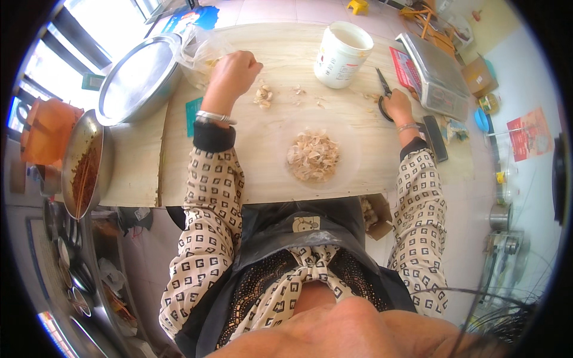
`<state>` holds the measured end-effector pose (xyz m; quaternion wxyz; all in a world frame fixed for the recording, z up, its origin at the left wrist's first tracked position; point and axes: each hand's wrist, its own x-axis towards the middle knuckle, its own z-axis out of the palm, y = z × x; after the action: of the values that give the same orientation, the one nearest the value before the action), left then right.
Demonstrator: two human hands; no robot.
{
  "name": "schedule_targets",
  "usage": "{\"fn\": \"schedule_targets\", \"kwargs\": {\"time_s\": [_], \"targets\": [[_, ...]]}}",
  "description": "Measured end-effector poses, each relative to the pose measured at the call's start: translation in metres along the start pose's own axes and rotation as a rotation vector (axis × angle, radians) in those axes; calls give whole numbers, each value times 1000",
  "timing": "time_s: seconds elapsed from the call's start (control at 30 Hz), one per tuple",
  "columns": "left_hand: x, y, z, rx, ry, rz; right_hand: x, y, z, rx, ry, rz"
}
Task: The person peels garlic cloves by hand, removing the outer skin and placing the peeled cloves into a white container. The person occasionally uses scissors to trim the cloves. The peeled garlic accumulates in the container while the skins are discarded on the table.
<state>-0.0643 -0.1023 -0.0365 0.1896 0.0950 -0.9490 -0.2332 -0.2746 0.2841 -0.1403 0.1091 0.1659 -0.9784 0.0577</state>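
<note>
My left hand (pixel 236 74) is curled above the table, beside a clear plastic bag (pixel 197 49) with pale pieces in it. Whether its fingers grip anything is hidden. On the right, my right hand (pixel 398 106) is on the handles of black scissors (pixel 383 81), whose blades point away from me. A small heap of garlic cloves (pixel 263 96) lies just right of my left hand. Nearer to me, a pile of dry garlic skins (pixel 314 155) fills the middle of a shallow translucent dish (pixel 351 154). A white plastic tub (pixel 341 56) stands upright between my hands, farther back.
A large metal basin (pixel 138 78) and a wok (pixel 83 165) with dark food and chopsticks sit at left. Right of the scissors are a weighing scale (pixel 436 74) and a dark oblong object (pixel 435 138). Below the table's front edge stands a cardboard box (pixel 380 217).
</note>
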Motion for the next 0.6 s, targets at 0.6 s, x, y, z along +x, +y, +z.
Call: {"fn": "schedule_targets", "kwargs": {"time_s": [0.6], "targets": [[-7, -51, 93, 117, -63, 50, -29, -34, -56, 121, 203, -224]]}}
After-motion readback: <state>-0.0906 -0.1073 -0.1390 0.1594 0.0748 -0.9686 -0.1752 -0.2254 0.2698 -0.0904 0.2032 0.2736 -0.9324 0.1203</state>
